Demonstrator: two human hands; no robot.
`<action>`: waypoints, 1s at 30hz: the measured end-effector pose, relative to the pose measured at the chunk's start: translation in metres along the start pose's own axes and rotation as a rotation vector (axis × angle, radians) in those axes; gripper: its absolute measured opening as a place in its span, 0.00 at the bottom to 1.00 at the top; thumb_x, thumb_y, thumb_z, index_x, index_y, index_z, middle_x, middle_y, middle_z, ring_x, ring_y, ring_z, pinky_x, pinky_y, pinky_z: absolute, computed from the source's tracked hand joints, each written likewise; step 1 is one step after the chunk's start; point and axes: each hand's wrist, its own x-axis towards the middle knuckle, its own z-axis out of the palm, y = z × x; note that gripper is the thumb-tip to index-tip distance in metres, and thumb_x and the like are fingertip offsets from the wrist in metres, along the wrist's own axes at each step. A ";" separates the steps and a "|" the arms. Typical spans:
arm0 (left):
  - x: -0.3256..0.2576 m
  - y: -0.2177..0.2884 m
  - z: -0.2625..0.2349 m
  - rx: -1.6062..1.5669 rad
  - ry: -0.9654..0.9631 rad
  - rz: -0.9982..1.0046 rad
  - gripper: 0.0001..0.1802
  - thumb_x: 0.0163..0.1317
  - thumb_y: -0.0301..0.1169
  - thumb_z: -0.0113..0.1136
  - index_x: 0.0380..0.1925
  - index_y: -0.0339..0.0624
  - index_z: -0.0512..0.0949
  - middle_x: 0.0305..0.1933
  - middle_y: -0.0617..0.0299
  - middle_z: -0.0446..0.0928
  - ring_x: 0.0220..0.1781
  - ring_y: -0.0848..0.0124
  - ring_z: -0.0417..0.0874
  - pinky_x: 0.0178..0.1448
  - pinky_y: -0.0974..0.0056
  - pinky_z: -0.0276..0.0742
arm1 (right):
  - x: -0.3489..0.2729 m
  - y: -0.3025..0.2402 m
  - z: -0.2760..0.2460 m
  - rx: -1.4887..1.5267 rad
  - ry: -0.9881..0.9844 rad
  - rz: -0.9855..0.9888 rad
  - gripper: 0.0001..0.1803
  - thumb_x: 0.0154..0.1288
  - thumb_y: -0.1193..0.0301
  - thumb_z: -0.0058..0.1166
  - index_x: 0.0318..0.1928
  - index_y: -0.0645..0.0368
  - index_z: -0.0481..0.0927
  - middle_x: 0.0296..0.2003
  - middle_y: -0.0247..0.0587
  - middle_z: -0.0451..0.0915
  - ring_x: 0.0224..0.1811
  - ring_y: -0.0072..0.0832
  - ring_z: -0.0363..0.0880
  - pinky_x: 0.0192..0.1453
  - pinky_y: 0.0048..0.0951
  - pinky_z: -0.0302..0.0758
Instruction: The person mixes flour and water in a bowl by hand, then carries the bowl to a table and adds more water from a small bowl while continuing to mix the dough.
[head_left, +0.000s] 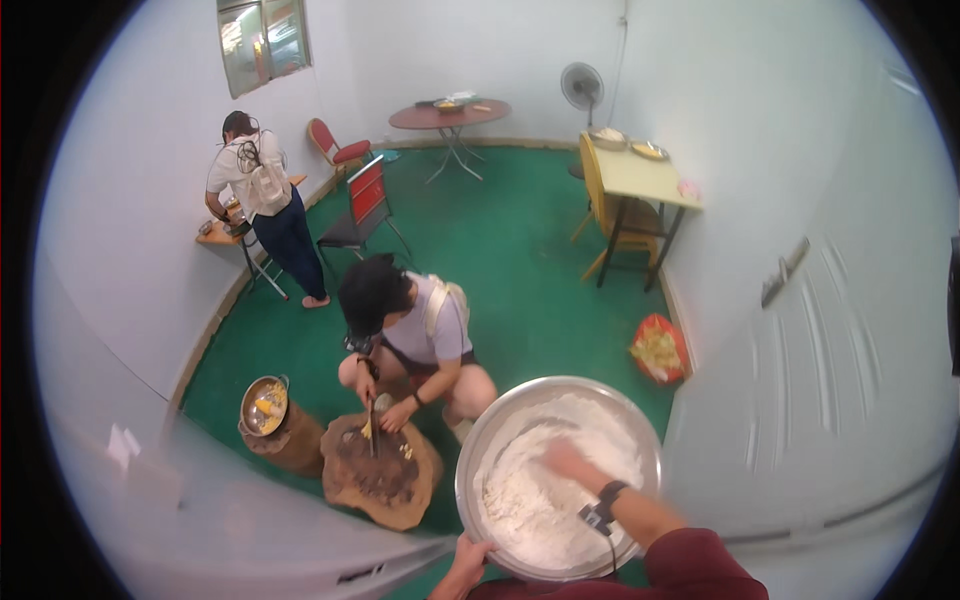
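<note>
Two hands worked at a wide metal bowl (478,445) of white flour (540,500). Left hand (468,560) gripped the bowl's near rim, fingers curled over it. Right hand (565,462) lay blurred in the flour; its spread was unclear. Just left of the bowl, a crouching person (405,335) cut on a wooden stump (385,485).

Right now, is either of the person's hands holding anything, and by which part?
The left hand grips the large round metal bowl by its near rim. The right hand rests in the white flour, apparently grasping nothing.
</note>
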 end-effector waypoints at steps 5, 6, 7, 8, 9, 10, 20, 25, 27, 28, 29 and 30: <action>0.078 0.054 0.085 -0.048 0.105 -0.032 0.30 0.44 0.21 0.49 0.53 0.32 0.60 0.49 0.55 0.68 0.46 0.60 0.72 0.46 0.61 0.71 | 0.070 -0.001 -0.037 0.099 -0.203 -0.328 0.27 0.53 0.49 0.48 0.37 0.63 0.76 0.32 0.57 0.75 0.37 0.49 0.74 0.44 0.46 0.69; 0.083 0.066 0.099 -0.094 0.150 -0.028 0.29 0.45 0.21 0.49 0.52 0.31 0.61 0.49 0.54 0.69 0.44 0.60 0.73 0.45 0.62 0.71 | 0.073 0.006 -0.049 0.098 -0.311 -0.342 0.27 0.51 0.50 0.51 0.39 0.62 0.75 0.35 0.58 0.75 0.40 0.49 0.73 0.47 0.46 0.67; 0.092 0.077 0.115 -0.143 0.187 -0.022 0.28 0.45 0.21 0.49 0.51 0.30 0.62 0.48 0.53 0.70 0.43 0.59 0.74 0.45 0.62 0.72 | 0.078 0.022 -0.060 0.091 -0.418 -0.354 0.27 0.49 0.51 0.53 0.41 0.61 0.74 0.38 0.59 0.74 0.42 0.50 0.72 0.50 0.47 0.66; 0.108 0.089 0.124 -0.073 0.146 -0.011 0.25 0.46 0.21 0.49 0.49 0.28 0.65 0.47 0.52 0.70 0.45 0.60 0.72 0.48 0.62 0.70 | 0.084 0.046 -0.063 0.099 -0.408 -0.346 0.27 0.49 0.51 0.53 0.41 0.61 0.74 0.38 0.59 0.74 0.42 0.50 0.72 0.50 0.47 0.66; 0.121 0.099 0.138 -0.059 0.139 -0.015 0.25 0.46 0.21 0.49 0.49 0.28 0.65 0.47 0.52 0.70 0.45 0.60 0.72 0.48 0.62 0.70 | 0.084 0.071 -0.062 0.074 -0.230 -0.495 0.28 0.47 0.51 0.54 0.42 0.61 0.74 0.37 0.59 0.74 0.42 0.50 0.72 0.49 0.47 0.66; 0.132 0.112 0.153 -0.090 0.149 -0.043 0.24 0.46 0.21 0.49 0.47 0.28 0.66 0.47 0.52 0.70 0.47 0.60 0.72 0.49 0.61 0.69 | 0.091 0.094 -0.064 0.045 -0.047 -0.643 0.29 0.46 0.51 0.55 0.42 0.62 0.73 0.36 0.58 0.75 0.42 0.50 0.72 0.49 0.48 0.66; 0.298 0.188 0.232 -0.019 0.043 -0.174 0.33 0.43 0.21 0.50 0.55 0.35 0.58 0.53 0.53 0.65 0.54 0.59 0.66 0.55 0.57 0.67 | 0.188 0.257 -0.158 0.168 -0.334 -0.038 0.19 0.49 0.58 0.54 0.31 0.64 0.76 0.27 0.53 0.76 0.33 0.45 0.76 0.36 0.41 0.72; 0.443 0.188 0.214 -0.017 -0.043 -0.291 0.33 0.43 0.25 0.53 0.54 0.35 0.59 0.53 0.53 0.66 0.49 0.61 0.70 0.52 0.61 0.69 | 0.275 0.330 -0.176 0.121 -0.308 0.175 0.19 0.50 0.57 0.53 0.30 0.62 0.77 0.27 0.50 0.77 0.32 0.45 0.76 0.37 0.43 0.72; 0.498 0.209 0.207 0.312 -0.077 -0.202 0.32 0.44 0.25 0.53 0.54 0.35 0.59 0.53 0.54 0.66 0.49 0.60 0.71 0.50 0.60 0.70 | 0.307 0.347 -0.198 0.104 -0.302 0.220 0.20 0.49 0.56 0.53 0.31 0.62 0.76 0.28 0.50 0.77 0.33 0.45 0.76 0.38 0.43 0.72; 0.512 0.223 0.214 0.637 -0.106 -0.109 0.32 0.46 0.25 0.54 0.54 0.35 0.59 0.53 0.54 0.66 0.48 0.60 0.72 0.49 0.60 0.71 | 0.322 0.355 -0.210 0.089 -0.301 0.261 0.21 0.49 0.55 0.54 0.32 0.62 0.76 0.29 0.49 0.78 0.34 0.44 0.77 0.39 0.43 0.72; 0.524 0.233 0.225 0.634 -0.108 -0.118 0.32 0.46 0.25 0.54 0.54 0.35 0.59 0.53 0.54 0.66 0.48 0.60 0.72 0.49 0.60 0.71 | 0.340 0.370 -0.216 0.090 -0.310 0.265 0.21 0.49 0.55 0.54 0.32 0.62 0.76 0.29 0.49 0.78 0.34 0.44 0.77 0.39 0.43 0.72; 0.513 0.283 0.278 0.304 -0.075 -0.108 0.29 0.43 0.20 0.53 0.50 0.31 0.62 0.47 0.52 0.70 0.44 0.60 0.75 0.45 0.61 0.74 | 0.355 0.391 -0.219 0.053 -0.325 0.180 0.23 0.47 0.54 0.55 0.34 0.62 0.75 0.31 0.51 0.77 0.36 0.45 0.76 0.41 0.43 0.71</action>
